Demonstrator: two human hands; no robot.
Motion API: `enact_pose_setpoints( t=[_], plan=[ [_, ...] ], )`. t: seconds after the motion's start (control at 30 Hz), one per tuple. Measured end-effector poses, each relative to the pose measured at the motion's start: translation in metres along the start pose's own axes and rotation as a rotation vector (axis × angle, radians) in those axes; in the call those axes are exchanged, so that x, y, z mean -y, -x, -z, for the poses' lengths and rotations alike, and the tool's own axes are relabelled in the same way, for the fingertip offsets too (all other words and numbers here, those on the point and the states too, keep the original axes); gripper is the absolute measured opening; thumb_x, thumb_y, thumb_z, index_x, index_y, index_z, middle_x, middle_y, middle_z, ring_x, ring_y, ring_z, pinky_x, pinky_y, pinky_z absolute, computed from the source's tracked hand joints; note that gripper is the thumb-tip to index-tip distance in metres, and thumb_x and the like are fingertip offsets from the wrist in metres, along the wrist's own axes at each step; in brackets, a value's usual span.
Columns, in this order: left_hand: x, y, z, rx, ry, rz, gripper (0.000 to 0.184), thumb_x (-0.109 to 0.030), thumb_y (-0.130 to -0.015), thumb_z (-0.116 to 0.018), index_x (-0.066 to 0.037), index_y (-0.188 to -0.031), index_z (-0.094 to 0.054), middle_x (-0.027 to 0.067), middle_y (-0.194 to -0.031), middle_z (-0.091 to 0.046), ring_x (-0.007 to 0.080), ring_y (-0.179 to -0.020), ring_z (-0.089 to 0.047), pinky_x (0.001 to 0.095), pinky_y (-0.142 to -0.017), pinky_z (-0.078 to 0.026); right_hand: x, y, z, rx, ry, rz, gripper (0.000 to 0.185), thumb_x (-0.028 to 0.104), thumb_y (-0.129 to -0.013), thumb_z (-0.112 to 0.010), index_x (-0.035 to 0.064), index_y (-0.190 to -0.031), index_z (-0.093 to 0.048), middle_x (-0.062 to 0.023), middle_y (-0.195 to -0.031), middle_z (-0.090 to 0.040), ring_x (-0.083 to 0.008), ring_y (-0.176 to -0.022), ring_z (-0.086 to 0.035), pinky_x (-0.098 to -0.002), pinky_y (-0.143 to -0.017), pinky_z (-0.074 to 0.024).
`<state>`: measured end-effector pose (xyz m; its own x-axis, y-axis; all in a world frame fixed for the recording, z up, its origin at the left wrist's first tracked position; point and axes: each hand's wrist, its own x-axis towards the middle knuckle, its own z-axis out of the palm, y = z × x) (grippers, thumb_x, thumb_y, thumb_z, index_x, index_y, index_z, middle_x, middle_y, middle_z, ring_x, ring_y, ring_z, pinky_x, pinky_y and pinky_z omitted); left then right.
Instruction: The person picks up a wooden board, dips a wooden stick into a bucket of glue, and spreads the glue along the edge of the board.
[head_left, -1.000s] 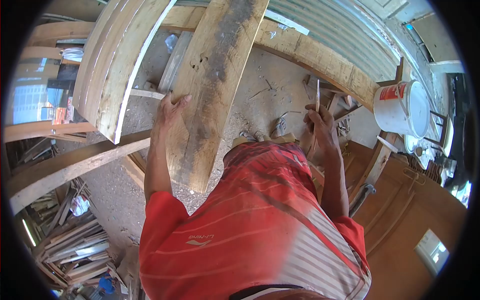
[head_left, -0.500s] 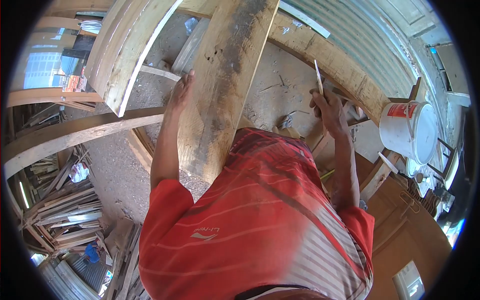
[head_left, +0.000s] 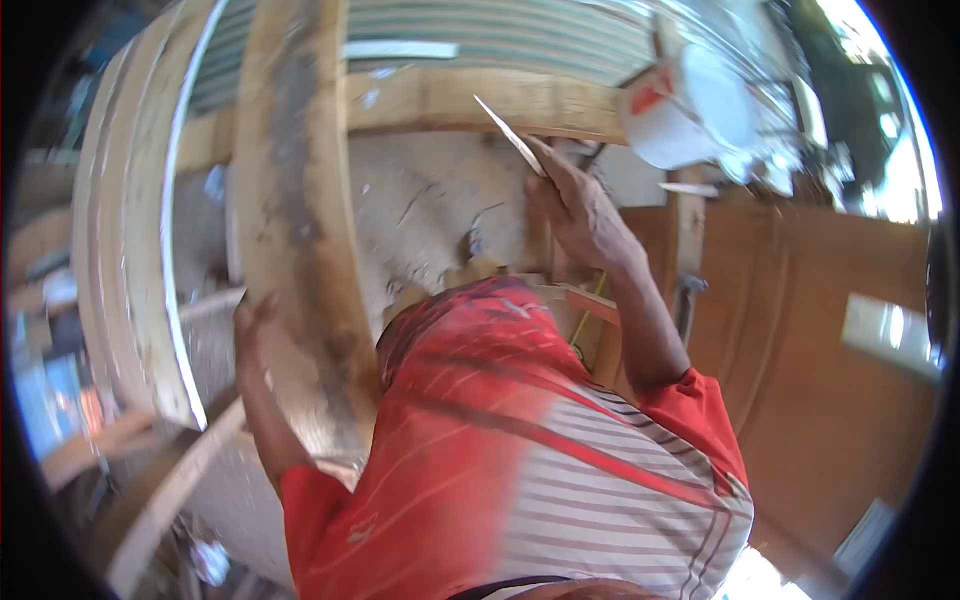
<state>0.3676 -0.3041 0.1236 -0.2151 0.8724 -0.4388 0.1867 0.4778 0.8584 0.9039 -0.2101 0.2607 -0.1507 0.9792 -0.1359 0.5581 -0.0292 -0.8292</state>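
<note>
Your left hand [head_left: 254,328] is at the near left edge of the stained plank [head_left: 283,210], fingers partly spread; whether they grip the wood or only touch it, you cannot tell (the view is blurred there). The plank runs away from you, across the wooden beam [head_left: 480,98]. Your right hand [head_left: 582,212] is raised to the right of the plank, well apart from it, its fingers closed around a thin, pointed stick [head_left: 511,139] with the tip angled up and left. Beyond that hand, to the right, sits a white bucket [head_left: 712,105].
</note>
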Motion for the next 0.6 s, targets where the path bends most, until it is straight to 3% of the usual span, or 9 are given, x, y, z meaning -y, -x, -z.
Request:
enact_pose_setpoints(
  t=[0.1,0.17,0.23,0.33,0.43,0.53,0.57,0.6],
  plan=[
    [-0.072,0.026,-0.014,0.034,-0.163,-0.076,0.071,-0.044,-0.089,-0.082,0.004,-0.137,-0.060,0.0125,-0.126,-0.069,0.0242,-0.114,-0.066,0.0398,-0.102,-0.049,0.012,0.024,0.079,-0.180,0.056,0.082,0.056,0.003,-0.102,-0.058,0.0066,-0.157,-0.047,-0.0120,-0.095,-0.065,-0.0174,-0.087,-0.065,-0.0344,-0.081,-0.0548],
    [-0.107,0.041,-0.020,-0.004,-0.339,-0.197,0.075,-0.048,-0.088,-0.082,0.006,-0.135,-0.060,0.0157,-0.123,-0.070,0.0271,-0.111,-0.066,0.0414,-0.100,-0.050,0.021,0.026,0.138,-0.364,0.561,0.168,0.046,0.004,-0.103,-0.056,0.0040,-0.149,-0.056,-0.0155,-0.099,-0.070,-0.0230,-0.093,-0.069,-0.0368,-0.084,-0.0555],
    [-0.124,0.049,-0.026,-0.069,-0.512,-0.204,0.074,-0.047,-0.089,-0.081,0.006,-0.135,-0.059,0.0210,-0.120,-0.070,0.0331,-0.110,-0.068,0.0435,-0.098,-0.051,0.025,0.021,0.189,-0.522,0.731,0.097,0.039,0.006,-0.103,-0.055,0.0009,-0.140,-0.064,-0.0204,-0.106,-0.074,-0.0311,-0.100,-0.072,-0.0410,-0.089,-0.0557],
    [-0.154,0.068,-0.051,-0.185,-0.695,-0.221,0.068,-0.041,-0.091,-0.079,0.007,-0.135,-0.057,0.0279,-0.118,-0.070,0.0419,-0.109,-0.068,0.0471,-0.097,-0.051,-0.016,0.000,0.248,-0.464,1.072,-0.011,0.019,0.006,-0.100,-0.054,0.0007,-0.109,-0.070,-0.0215,-0.101,-0.072,-0.0422,-0.097,-0.069,-0.0507,-0.082,-0.0539],
    [-0.192,0.092,-0.084,-0.233,-0.821,-0.127,0.059,-0.032,-0.094,-0.076,0.006,-0.135,-0.056,0.0317,-0.119,-0.069,0.0478,-0.111,-0.067,0.0507,-0.097,-0.051,-0.069,-0.042,0.275,-0.159,1.090,-0.174,0.031,0.015,-0.105,-0.053,-0.0016,-0.127,-0.068,-0.0264,-0.103,-0.071,-0.0454,-0.101,-0.068,-0.0539,-0.089,-0.0509],
    [-0.211,0.105,-0.121,-0.283,-0.903,-0.037,0.054,-0.028,-0.094,-0.074,0.005,-0.133,-0.057,0.0333,-0.118,-0.068,0.0502,-0.112,-0.066,0.0531,-0.098,-0.050,-0.120,-0.087,0.279,0.103,1.200,-0.038,0.023,0.006,-0.096,-0.052,0.0050,-0.105,-0.073,-0.0224,-0.104,-0.074,-0.0418,-0.100,-0.070,-0.0523,-0.083,-0.0554],
    [-0.213,0.109,-0.127,-0.304,-0.918,-0.023,0.053,-0.028,-0.095,-0.074,0.004,-0.133,-0.057,0.0336,-0.118,-0.068,0.0506,-0.112,-0.066,0.0537,-0.098,-0.050,-0.157,-0.095,0.285,0.031,1.209,0.237,0.022,0.006,-0.092,-0.055,0.0058,-0.104,-0.074,-0.0191,-0.103,-0.075,-0.0401,-0.098,-0.071,-0.0525,-0.084,-0.0561],
    [-0.192,0.108,-0.126,-0.366,-1.028,-0.106,0.051,-0.028,-0.095,-0.072,0.003,-0.133,-0.057,0.0333,-0.117,-0.069,0.0511,-0.110,-0.066,0.0556,-0.097,-0.049,-0.169,-0.103,0.284,0.106,1.239,0.136,0.021,0.009,-0.096,-0.056,0.0045,-0.112,-0.068,-0.0195,-0.105,-0.069,-0.0391,-0.097,-0.065,-0.0527,-0.088,-0.0501]
  ],
)
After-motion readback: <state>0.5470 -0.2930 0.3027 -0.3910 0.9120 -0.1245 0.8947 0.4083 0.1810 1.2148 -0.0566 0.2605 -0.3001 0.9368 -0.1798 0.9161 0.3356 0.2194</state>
